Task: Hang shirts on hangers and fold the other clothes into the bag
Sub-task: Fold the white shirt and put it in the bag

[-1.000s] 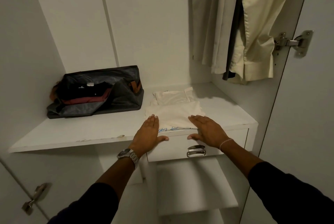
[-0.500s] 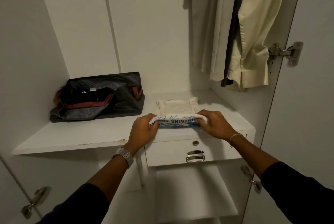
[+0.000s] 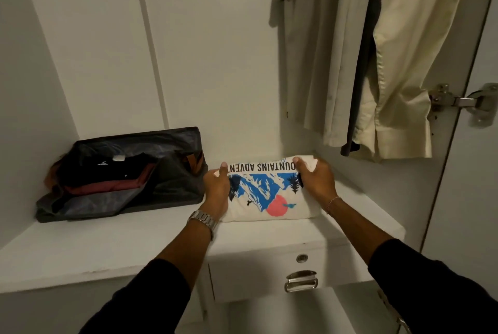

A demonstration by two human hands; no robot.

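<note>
Left hand (image 3: 217, 188) and right hand (image 3: 316, 179) each pinch one end of the folded printed T-shirt (image 3: 265, 193) near the shelf (image 3: 107, 247) front edge. Remaining: transfer to open bag (image 3: 121, 172), back-left, already holding clothes. Shirts (image 3: 377, 64) hang behind.

Counts: 1 folded cream T-shirt (image 3: 269, 193) w/ blue mountain print, on shelf. 1 dark bag (image 3: 151, 172), open, w/ 2 folded garments visible inside: 1 black (image 3: 107, 172), 1 maroon (image 3: 107, 187). Hanging garments approx 3: 1 grey-beige shirt (image 3: 310, 51), 1 dark item (image 3: 361, 78) between, 1 cream shirt (image 3: 404, 78); exact no. hard to tell, they overlap. 2 hands: left hand (image 3: 217, 189), right hand (image 3: 316, 180). 1 wristwatch (image 3: 203, 219), 1 bracelet (image 3: 332, 201). 1 drawer (image 3: 269, 266) w/ 1 metal handle (image 3: 301, 281), 1 lock (image 3: 301, 257). 1 door hinge (image 3: 463, 102).
</note>
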